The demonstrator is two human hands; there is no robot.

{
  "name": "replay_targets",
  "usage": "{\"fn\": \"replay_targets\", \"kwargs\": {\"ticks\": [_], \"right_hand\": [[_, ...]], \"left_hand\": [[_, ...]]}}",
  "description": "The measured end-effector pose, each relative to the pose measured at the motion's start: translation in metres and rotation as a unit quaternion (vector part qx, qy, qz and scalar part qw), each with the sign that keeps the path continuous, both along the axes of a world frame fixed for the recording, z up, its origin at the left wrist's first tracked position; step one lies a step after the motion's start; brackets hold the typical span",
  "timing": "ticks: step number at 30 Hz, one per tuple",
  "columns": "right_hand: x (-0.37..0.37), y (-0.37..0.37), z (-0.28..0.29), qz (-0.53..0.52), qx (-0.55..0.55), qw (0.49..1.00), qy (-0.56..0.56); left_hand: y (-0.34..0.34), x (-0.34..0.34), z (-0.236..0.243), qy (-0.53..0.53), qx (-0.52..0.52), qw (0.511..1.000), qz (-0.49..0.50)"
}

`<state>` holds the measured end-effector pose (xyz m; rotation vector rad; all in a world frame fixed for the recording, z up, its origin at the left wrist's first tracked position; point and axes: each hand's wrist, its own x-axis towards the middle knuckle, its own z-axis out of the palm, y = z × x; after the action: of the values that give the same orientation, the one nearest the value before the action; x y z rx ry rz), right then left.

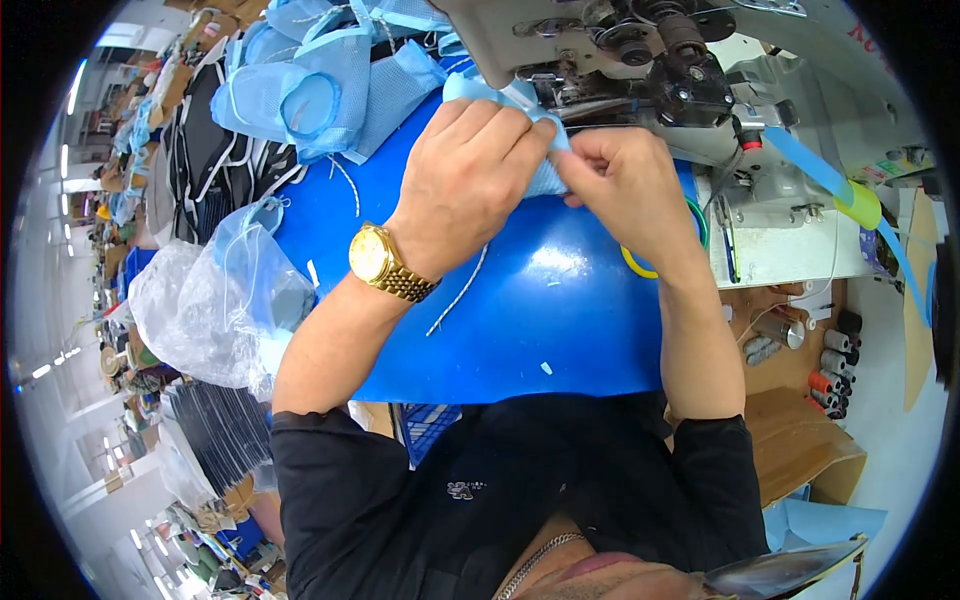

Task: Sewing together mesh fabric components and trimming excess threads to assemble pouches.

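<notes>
Both my hands are at a light blue mesh fabric piece [545,182] beside the needle area of a sewing machine [690,85]. My left hand [470,165], with a gold watch [372,256] on its wrist, is closed over the fabric from the left, knuckles up. From the right, my right hand [622,180] pinches the fabric's edge between thumb and fingers. The two hands nearly meet. Part of the fabric lies hidden under my left hand and the machine head. A pale cord [462,292] trails onto the blue work surface [520,340].
Light blue mesh pieces [265,97] with cords are heaped at the far left. Nearer lies a clear plastic bag [205,315]. A blue tape [805,158] runs to the machine's right side. Thread spools [835,350] and a cardboard box [810,440] stand lower right.
</notes>
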<state>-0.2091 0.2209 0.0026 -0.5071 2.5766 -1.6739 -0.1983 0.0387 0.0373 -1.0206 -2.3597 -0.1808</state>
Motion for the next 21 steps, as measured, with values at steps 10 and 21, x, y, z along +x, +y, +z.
{"fn": "replay_targets", "kwargs": {"ticks": [10, 21], "right_hand": [[0.0015, 0.0019, 0.0019, 0.009, 0.011, 1.0, -0.008], [0.0022, 0.0001, 0.0058, -0.025, 0.028, 0.998, 0.046]], "left_hand": [[0.0021, 0.0043, 0.0005, 0.064, -0.014, 0.997, 0.042], [0.001, 0.0041, -0.0021, 0.025, 0.01, 1.0, 0.015]]}}
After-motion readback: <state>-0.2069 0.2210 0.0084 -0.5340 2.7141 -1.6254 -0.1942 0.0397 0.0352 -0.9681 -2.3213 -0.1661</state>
